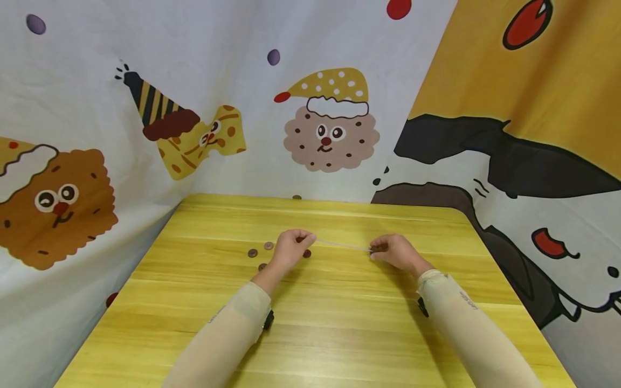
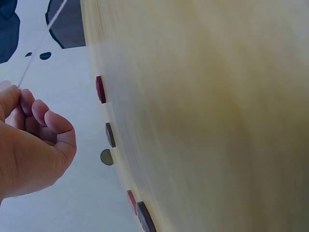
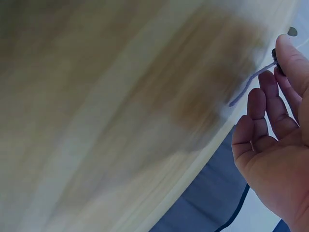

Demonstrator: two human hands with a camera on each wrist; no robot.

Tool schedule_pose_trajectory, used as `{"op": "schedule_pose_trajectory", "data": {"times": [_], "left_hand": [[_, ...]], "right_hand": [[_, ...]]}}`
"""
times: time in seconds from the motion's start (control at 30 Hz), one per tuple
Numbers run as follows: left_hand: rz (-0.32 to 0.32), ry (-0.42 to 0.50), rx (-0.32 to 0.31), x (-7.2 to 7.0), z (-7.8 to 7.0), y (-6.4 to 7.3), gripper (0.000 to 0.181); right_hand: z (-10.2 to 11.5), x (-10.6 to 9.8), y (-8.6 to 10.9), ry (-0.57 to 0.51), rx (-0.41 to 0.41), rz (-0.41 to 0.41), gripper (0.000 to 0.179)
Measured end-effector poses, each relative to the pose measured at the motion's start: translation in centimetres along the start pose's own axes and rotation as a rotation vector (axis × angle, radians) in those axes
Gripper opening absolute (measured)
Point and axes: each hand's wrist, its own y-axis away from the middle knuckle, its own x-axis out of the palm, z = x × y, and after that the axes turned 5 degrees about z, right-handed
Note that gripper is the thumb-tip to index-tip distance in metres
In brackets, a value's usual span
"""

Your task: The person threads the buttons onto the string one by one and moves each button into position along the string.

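A thin pale string [image 1: 342, 245] runs taut between both hands, just above the wooden table [image 1: 310, 323]. My left hand [image 1: 291, 249] pinches one end between thumb and index finger, the other fingers curled in. At the opposite end, my right hand [image 1: 395, 252] pinches a small dark button [image 3: 275, 55] between thumb and fingertips. The string meets this button, and a short loose tail [image 3: 244, 90] hangs from it in the right wrist view. Close by the left hand lie a dark red button [image 1: 307, 254], a dark brown button [image 1: 253, 253] and a pinkish button [image 1: 269, 246].
Another brown button [image 1: 262, 267] lies beside the left wrist, partly covered by it. Behind the table hangs a white curtain [image 1: 233, 48] with cartoon prints. The table's far edge [image 1: 330, 202] meets the cloth.
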Motion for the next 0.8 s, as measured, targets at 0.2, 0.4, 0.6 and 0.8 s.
{"op": "schedule_pose_trajectory", "data": {"times": [0.2,0.4,0.6,0.8], "left_hand": [[0.018,0.029,-0.006,0.1,-0.1,0.1,0.027],[0.026,0.057,-0.008,0.3,-0.2,0.2,0.027],[0.024,0.06,-0.017,0.3,-0.2,0.2,0.027],[0.028,0.046,-0.011,0.3,-0.3,0.2,0.025]], "right_hand": [[-1.0,-0.1,0.4,0.024,0.01,0.007,0.037],[-1.9,-0.4,0.7,0.035,0.009,0.003,0.036],[-2.9,-1.3,1.4,0.054,0.003,0.007,0.035],[-3.8,-2.3,1.9,0.003,0.049,0.03,0.047]]}}
